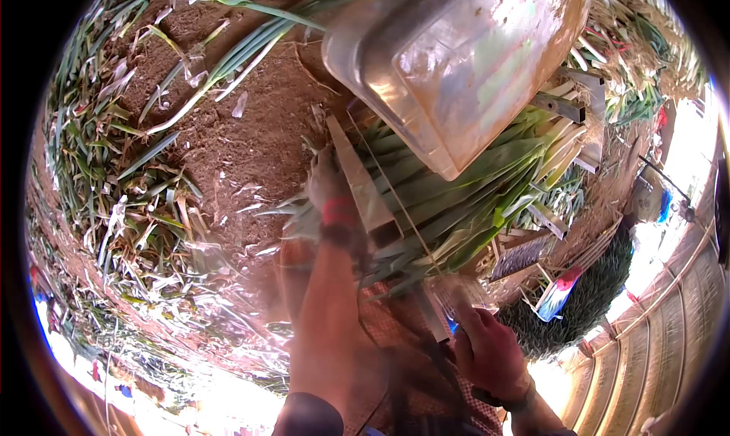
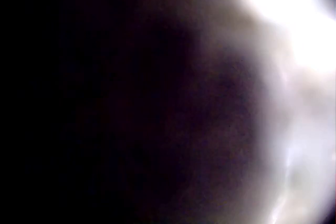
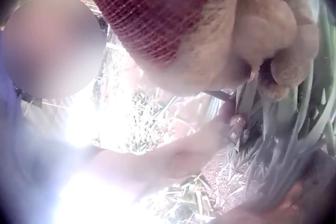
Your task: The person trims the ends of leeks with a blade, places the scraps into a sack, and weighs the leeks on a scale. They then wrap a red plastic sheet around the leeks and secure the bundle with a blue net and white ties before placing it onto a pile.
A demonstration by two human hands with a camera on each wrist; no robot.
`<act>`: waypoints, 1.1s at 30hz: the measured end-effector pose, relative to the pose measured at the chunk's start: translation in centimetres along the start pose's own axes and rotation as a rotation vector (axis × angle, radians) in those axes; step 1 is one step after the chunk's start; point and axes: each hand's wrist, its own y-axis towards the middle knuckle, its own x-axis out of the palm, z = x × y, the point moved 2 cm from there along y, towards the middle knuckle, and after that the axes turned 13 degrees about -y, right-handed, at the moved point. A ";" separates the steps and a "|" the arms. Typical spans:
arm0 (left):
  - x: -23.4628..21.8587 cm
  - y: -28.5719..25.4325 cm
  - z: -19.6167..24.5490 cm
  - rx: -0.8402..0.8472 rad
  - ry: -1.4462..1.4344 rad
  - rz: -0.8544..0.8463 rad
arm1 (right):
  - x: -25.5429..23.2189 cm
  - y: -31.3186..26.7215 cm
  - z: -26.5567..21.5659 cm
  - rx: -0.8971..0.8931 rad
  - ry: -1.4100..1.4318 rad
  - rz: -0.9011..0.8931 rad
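Note:
A thick bundle of long green leek-like leaves (image 1: 471, 193) lies across a frame of bars. My left hand (image 1: 325, 179), with a red cuff at the wrist, is at the leaf ends beside a pale bar (image 1: 363, 181). Motion blur softens its fingers, and I cannot tell whether they grip the leaves. At the near side, my right hand (image 1: 494, 352) curls its fingers round the end of a long thin blade-like tool (image 1: 399, 200) lying slantwise over the leaves. In the right wrist view, the gloved right hand (image 3: 262, 35) has a dark red back. The left wrist view is dark and blurred.
A big metal basin (image 1: 456, 71) leans over the far part of the bundle. Leaf trimmings (image 1: 144, 223) are piled on the left over brown soil (image 1: 236, 132). More bundled stalks (image 1: 646, 41) lie at the upper right. A dark green mass (image 1: 547, 326) is right of the frame.

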 end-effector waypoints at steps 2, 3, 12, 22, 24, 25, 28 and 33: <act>0.0 0.4 -0.1 -0.100 -0.147 -0.019 | 0.3 0.8 -0.2 -0.032 0.030 0.021; -0.4 0.2 1.5 -0.064 0.082 -0.050 | 0.7 1.6 -0.2 -0.035 0.028 0.023; -0.6 -0.6 2.6 0.005 0.364 -0.084 | 4.8 12.2 -0.9 -0.132 -0.096 0.082; 1.3 -1.6 -3.6 -0.138 -0.064 -0.134 | 6.8 5.4 0.8 0.031 -0.138 -0.043; 0.5 -3.1 -3.6 -0.122 -0.091 -0.175 | 8.1 9.6 0.8 0.007 -0.175 -0.067; 0.1 -4.0 -3.3 -0.107 -0.124 -0.223 | 8.4 11.5 0.4 -0.010 -0.176 -0.060; -0.7 -5.7 -2.7 -0.311 -0.213 -0.352 | 7.1 10.6 -0.2 0.031 -0.163 -0.144; -0.4 -6.5 -1.2 -0.208 -0.127 -0.339 | 6.5 -0.7 3.2 0.042 -0.165 -0.068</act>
